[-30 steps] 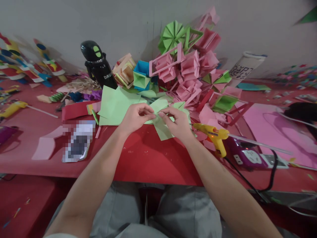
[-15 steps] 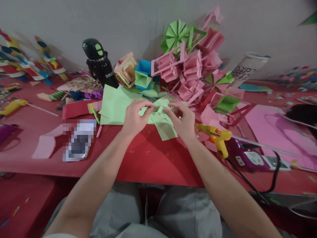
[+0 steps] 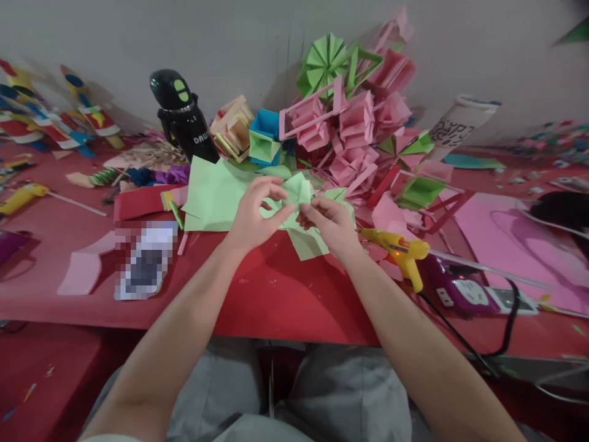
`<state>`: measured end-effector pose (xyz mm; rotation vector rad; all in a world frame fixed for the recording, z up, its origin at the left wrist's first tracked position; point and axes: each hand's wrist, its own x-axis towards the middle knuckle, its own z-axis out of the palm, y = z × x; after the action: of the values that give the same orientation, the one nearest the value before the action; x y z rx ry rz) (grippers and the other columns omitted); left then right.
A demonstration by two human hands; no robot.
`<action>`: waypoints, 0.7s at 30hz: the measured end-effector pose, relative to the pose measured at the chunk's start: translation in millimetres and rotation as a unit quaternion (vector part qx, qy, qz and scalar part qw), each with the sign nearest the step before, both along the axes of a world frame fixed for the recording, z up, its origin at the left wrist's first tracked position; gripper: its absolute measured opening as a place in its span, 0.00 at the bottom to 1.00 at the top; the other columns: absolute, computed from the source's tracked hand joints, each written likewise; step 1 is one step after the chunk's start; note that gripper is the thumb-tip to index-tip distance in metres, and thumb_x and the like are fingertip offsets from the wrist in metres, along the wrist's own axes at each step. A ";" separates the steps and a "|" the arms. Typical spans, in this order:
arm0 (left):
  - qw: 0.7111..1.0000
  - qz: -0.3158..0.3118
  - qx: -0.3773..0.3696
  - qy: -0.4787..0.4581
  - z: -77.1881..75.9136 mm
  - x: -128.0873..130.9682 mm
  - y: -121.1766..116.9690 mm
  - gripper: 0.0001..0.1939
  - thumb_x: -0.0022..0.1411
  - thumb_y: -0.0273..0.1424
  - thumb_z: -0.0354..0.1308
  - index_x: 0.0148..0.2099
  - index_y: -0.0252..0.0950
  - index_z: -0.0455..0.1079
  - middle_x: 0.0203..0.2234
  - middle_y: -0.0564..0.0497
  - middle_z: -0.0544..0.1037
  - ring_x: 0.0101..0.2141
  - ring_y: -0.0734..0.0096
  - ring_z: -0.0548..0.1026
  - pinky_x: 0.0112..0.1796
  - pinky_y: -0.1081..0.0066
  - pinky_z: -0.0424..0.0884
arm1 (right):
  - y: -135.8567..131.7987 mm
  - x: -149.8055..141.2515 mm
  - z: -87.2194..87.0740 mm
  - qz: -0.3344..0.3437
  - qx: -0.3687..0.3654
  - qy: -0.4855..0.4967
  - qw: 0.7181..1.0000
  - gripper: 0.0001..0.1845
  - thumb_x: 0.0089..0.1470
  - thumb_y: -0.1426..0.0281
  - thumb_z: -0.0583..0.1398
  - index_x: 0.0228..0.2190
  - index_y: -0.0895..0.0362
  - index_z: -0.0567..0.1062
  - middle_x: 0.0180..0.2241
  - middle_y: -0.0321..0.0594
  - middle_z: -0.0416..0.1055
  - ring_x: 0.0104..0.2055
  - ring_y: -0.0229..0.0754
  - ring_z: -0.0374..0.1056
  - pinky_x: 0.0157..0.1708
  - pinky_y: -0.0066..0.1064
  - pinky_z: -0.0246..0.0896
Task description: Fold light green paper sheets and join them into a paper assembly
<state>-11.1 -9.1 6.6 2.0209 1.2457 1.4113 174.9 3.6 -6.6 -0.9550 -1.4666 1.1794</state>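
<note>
My right hand (image 3: 330, 226) is closed, its thumb and fingers pinching a small folded light green paper piece (image 3: 298, 189) that stands up from the table. My left hand (image 3: 260, 212) is beside that piece, with thumb and fingers apart in a curve. Its thumb tip is close to the paper's lower edge; whether it touches, I cannot tell. Below and behind the hands lie more light green sheets (image 3: 214, 199), overlapping on the red table (image 3: 285, 294). One green flap (image 3: 307, 245) sticks out toward me beneath my right hand.
A yellow glue gun (image 3: 400, 245) lies close to my right forearm, near a purple power strip (image 3: 460, 288) with a black cable. Pink and green folded-paper shapes (image 3: 359, 116) pile up at the back. A black bottle (image 3: 184, 120) stands back left; a phone (image 3: 147, 261) lies left.
The folded green paper has come up between my hands and now stands upright. My left fingers have spread from a pinch, and my right hand has shifted slightly left and down.
</note>
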 end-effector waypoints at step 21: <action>0.998 -0.037 -0.028 -0.030 -15.6 -0.7 10.1 0.21 0.66 0.32 0.60 0.60 0.45 0.74 0.45 0.48 0.78 0.40 0.69 0.76 0.37 0.71 0.75 | 0.3 0.5 -2.3 -0.076 0.091 -0.008 0.993 0.13 0.50 0.64 0.68 0.37 0.53 0.73 0.40 0.39 0.74 0.40 0.39 0.71 0.36 0.31 0.68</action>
<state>-11.8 1.0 -9.0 1.9523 1.1613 1.3757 175.5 3.9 -8.8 -0.9331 -1.4592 0.9140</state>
